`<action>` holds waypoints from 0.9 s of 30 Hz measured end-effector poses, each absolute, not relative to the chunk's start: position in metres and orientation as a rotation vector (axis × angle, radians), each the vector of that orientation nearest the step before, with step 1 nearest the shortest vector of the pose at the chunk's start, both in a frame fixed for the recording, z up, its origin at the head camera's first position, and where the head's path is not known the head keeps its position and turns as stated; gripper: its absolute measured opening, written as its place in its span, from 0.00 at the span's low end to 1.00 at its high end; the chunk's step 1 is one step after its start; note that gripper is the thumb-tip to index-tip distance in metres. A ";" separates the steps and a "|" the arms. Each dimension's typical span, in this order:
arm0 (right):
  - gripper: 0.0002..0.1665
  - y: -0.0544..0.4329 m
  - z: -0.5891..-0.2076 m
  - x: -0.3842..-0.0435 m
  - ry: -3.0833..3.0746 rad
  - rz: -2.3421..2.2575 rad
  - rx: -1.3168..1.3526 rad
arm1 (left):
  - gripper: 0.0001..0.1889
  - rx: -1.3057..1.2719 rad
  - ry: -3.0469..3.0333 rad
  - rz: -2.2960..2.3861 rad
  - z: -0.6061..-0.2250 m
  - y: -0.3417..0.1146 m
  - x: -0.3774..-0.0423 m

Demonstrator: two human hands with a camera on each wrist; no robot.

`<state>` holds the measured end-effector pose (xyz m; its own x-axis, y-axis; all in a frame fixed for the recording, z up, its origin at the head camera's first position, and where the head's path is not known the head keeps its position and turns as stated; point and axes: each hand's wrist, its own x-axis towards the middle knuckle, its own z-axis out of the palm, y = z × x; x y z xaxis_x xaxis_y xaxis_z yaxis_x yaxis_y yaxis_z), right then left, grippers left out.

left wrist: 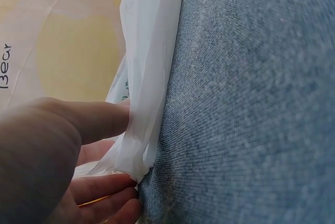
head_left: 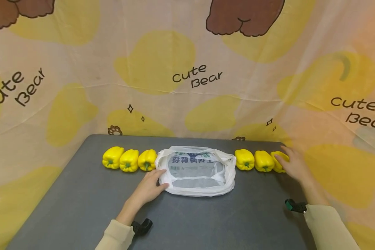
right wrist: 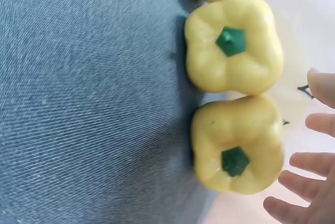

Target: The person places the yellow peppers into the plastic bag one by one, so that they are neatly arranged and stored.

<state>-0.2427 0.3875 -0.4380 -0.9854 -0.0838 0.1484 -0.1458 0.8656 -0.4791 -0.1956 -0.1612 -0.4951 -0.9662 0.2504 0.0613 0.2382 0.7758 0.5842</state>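
Observation:
A white plastic bag (head_left: pixel 203 191) lies with its mouth spread wide at the middle of the dark table, printed characters showing inside. My left hand (head_left: pixel 150 185) holds its left rim; in the left wrist view, the thumb and fingers meet the folded white plastic (left wrist: pixel 149 77). To the right of the bag stands a row of three yellow bell peppers with green stems. My right hand (head_left: pixel 295 165) is at the outermost bell pepper (head_left: pixel 278 166), fingers spread and extended. In the right wrist view, those fingers are beside the nearest pepper (right wrist: pixel 238 124), not wrapped around it.
Three more yellow bell peppers (head_left: pixel 129 161) line up left of the bag, the innermost (head_left: pixel 147 159) close against it. Behind the grey table (head_left: pixel 206 222) hangs a patterned cloth (head_left: pixel 162 62) with printed bears and lettering, which also encloses both sides.

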 end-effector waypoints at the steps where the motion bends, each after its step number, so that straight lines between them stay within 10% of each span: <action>1: 0.43 0.389 -0.440 -0.243 -2.921 0.774 0.171 | 0.29 0.408 2.945 0.960 -0.495 -0.161 -0.196; 27: 0.41 0.403 -0.458 -0.239 -2.793 1.045 0.048 | 0.29 0.401 2.954 0.954 -0.497 -0.161 -0.196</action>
